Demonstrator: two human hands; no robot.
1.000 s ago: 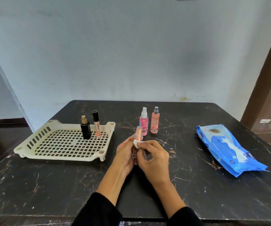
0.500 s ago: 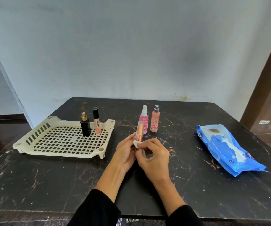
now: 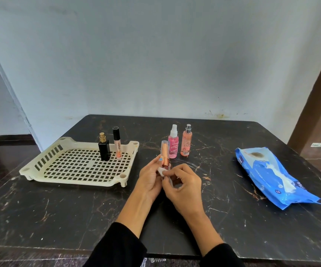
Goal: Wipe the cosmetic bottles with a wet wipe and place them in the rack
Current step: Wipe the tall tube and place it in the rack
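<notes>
Above a black marbled surface, a left hand grips a slim copper tube upright while the right hand pinches a wipe against its lower end. A wet tube could slip from the fingers. Beyond, two pink sprays wait; a rack holds a black bottle and gloss.

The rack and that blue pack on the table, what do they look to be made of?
The rack looks like moulded plastic, cream and matt: its floor is a grid of square holes, its side wall slotted, with stubby feet. The blue pack looks like thin glossy plastic film: it crinkles and catches the light. The table under them seems polished dark stone with pale veins, though it could be a laminate.
</notes>
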